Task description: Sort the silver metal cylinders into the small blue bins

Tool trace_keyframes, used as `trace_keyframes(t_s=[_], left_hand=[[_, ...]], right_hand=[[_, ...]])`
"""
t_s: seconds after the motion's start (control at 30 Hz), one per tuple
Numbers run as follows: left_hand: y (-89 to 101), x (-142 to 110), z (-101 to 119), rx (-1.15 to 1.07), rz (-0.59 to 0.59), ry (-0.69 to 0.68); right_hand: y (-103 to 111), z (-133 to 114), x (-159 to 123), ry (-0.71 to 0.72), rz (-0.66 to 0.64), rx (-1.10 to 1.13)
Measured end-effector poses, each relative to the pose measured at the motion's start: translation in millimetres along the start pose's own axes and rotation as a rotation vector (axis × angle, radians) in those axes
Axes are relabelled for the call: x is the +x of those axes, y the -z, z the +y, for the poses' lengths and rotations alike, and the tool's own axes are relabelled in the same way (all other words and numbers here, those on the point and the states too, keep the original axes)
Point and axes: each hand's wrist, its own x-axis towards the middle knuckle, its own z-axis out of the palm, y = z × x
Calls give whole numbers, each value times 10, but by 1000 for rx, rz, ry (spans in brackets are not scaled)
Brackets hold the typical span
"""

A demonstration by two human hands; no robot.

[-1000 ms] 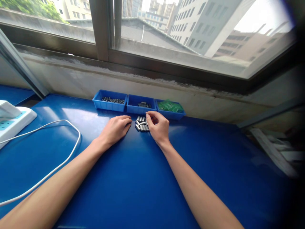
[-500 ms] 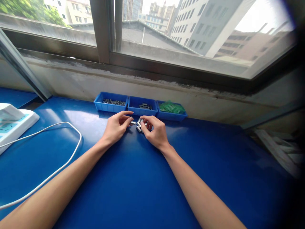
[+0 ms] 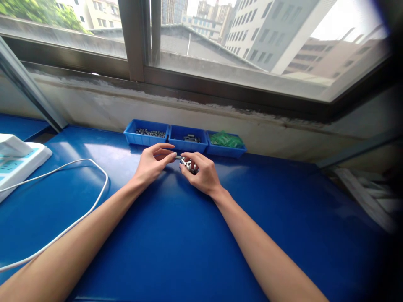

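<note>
Just in front of the blue bins, my left hand [image 3: 154,164] pinches a small silvery metal pin [image 3: 178,157] between thumb and fingertip, with the other fingers stretched out above. Close on its right, my right hand [image 3: 203,173] is curled round several short shiny metal cylinders [image 3: 190,165]. Its thumb and index fingertips come up to the free end of the pin. Whether the pin touches a cylinder is too small to tell. Part of the cluster is hidden behind the right fingers.
Along the wall stand a blue bin of small metal parts [image 3: 128,137], a blue bin with a few metal cylinders [image 3: 176,144] and a blue bin with green bags [image 3: 217,151]. A power strip [image 3: 28,161] and white cable [image 3: 100,197] lie at left.
My hands have come closer together, and the pin in my left hand now reaches my right fingertips. The metal cylinders sit more enclosed by my right hand. The view has tilted slightly.
</note>
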Motion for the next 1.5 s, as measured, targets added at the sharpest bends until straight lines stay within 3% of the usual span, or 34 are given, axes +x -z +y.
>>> trace_keyframes(t_s=[0.23,0.37,0.43,0.53,0.67,0.83,1.17,1.5], left_hand=[[-33,-6,-54,50,-41,-41],[-39,-25,-70,318,-12,-192],[-31,-30,-95,496,-83,-322],[-9,-29,-139,702,-290,-488],[17,-24,-164,844,-466,-558],[38,-16,-150,845,-421,-533],[56,1,-135,835,-374,-533],[64,-5,-117,950,-336,-504]], right_hand=[[-27,38,-5,26,12,14],[-32,55,6,-27,114,-11],[-18,74,58,-83,194,-47],[19,133,213,-165,271,-158],[68,224,465,-264,250,-381],[89,250,569,-362,203,-483],[-1,140,152,-251,299,-203],[-13,110,102,-242,264,-106]])
